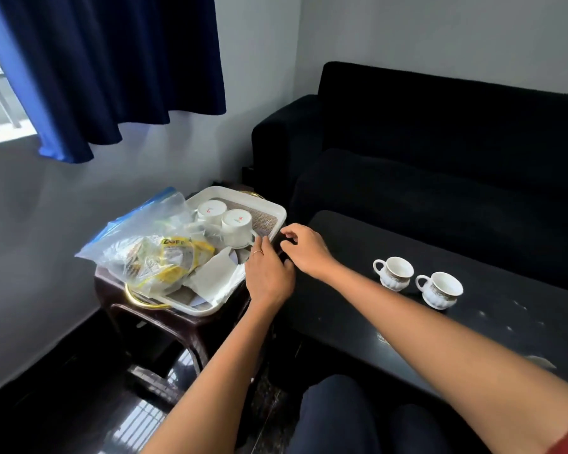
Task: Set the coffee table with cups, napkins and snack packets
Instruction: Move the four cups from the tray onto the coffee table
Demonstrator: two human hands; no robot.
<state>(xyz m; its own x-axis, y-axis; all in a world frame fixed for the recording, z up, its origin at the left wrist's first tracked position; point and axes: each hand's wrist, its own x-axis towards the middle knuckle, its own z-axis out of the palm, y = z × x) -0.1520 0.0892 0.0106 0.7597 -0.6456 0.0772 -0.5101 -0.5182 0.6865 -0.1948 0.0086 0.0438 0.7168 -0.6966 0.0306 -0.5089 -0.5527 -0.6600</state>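
- On the small side table, a white tray (269, 208) is set with its long axis running from near left to far right.
- Two upturned cups (235, 227) are stood at the tray's far end, bases up.
- A clear bag of snack packets (145, 247) and white napkins (215, 276) are laid at the near end.
- Two upright cups (417, 281) are placed on the dark tabletop (358, 309), handles pointing left.
- The left hand (268, 276) is held over the tray's right rim, fingers loosely extended and gripping nothing.
- The right hand (304, 249) is held just beside it, fingers loosely curled and empty.
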